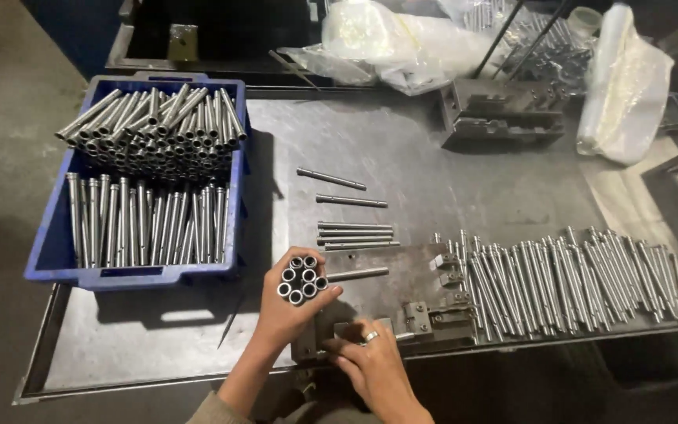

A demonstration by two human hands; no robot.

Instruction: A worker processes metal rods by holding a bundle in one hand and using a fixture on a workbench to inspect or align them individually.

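Note:
My left hand (288, 310) grips a bundle of several short steel tubes (301, 279), their open ends facing up toward me. My right hand (370, 361), with a ring on one finger, rests on the near edge of a grey metal fixture plate (402, 271), fingers curled, holding nothing I can see. One tube (357, 274) lies on the plate just right of the bundle. Three tubes (356, 234) lie side by side above the plate, and two more single tubes (331, 179) lie farther back on the steel table.
A blue crate (52, 251) at the left holds stacked steel tubes. A long row of tubes (574, 279) lies at the right of the fixture. At the back are a metal jig block (500, 110) and plastic bags (625, 86). The steel table (402, 149) edge runs near me.

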